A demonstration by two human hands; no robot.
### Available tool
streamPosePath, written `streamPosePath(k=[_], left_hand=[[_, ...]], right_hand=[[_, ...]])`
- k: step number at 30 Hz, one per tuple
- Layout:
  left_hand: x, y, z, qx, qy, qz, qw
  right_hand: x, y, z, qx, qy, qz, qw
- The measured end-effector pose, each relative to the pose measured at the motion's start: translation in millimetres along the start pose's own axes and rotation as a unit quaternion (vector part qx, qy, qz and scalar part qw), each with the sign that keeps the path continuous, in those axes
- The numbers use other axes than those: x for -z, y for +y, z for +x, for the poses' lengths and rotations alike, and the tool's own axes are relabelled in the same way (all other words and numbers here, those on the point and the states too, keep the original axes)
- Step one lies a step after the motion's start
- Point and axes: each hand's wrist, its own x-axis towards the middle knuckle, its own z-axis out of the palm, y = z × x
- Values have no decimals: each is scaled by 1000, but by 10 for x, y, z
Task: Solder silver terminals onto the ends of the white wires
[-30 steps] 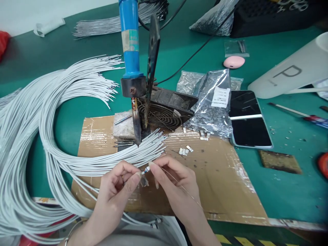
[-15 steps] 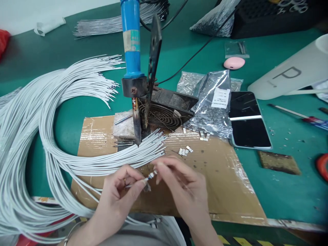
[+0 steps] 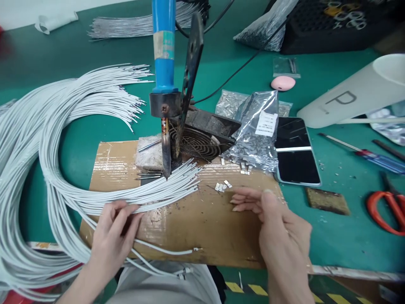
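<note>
My left hand [image 3: 114, 230] reaches into the bundle of white wires [image 3: 47, 139] on the cardboard sheet [image 3: 196, 223], its fingertips pinching at one wire near the bundle's lower edge. My right hand [image 3: 272, 219] hovers over the cardboard with fingers stretched out, their tips just below a few small metal terminals [image 3: 222, 185]; nothing is in it. A finished wire with a terminal [image 3: 177, 252] lies along the cardboard's near edge. The blue-handled soldering iron [image 3: 164, 84] stands upright in its holder, tip down over the wire ends.
A black fan [image 3: 202, 139] sits behind the iron. A plastic bag of terminals [image 3: 257, 135], a phone [image 3: 295, 150], a pink object [image 3: 282, 82], a white tube marked P [image 3: 348, 99], a screwdriver [image 3: 363, 154] and red scissors [image 3: 387, 207] lie to the right on the green table.
Both hands parted. The wire they held together now lies at the cardboard's near edge. My left hand moved left to the bundle; my right hand moved right toward the loose terminals.
</note>
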Motion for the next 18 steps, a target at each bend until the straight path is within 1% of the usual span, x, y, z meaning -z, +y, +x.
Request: streamPosePath(k=[2, 6, 8, 10, 12, 14, 16, 17, 18], left_hand=[[11, -74, 49, -38, -16, 36, 998], [92, -130, 120, -88, -27, 41, 995], [147, -145, 113, -91, -33, 23, 995], [208, -156, 86, -79, -50, -14, 996], [273, -146, 64, -48, -91, -72, 992], [335, -90, 76, -8, -157, -140, 978], [378, 21, 139, 21, -238, -196, 951], [387, 94, 188, 21, -285, -219, 933], [382, 174, 246, 17, -319, -238, 917]], right_hand=[[-8, -8, 16, 16, -15, -31, 999], [9, -24, 48, 46, -37, -62, 996], [21, -18, 60, 52, -36, -66, 996], [28, 1, 73, 57, -27, -71, 995], [32, 32, 92, 61, -12, -86, 994], [36, 65, 119, 66, 6, -107, 992], [37, 84, 161, 72, 10, -131, 989], [35, 85, 188, 74, 2, -143, 987], [29, 78, 219, 75, -12, -156, 985]])
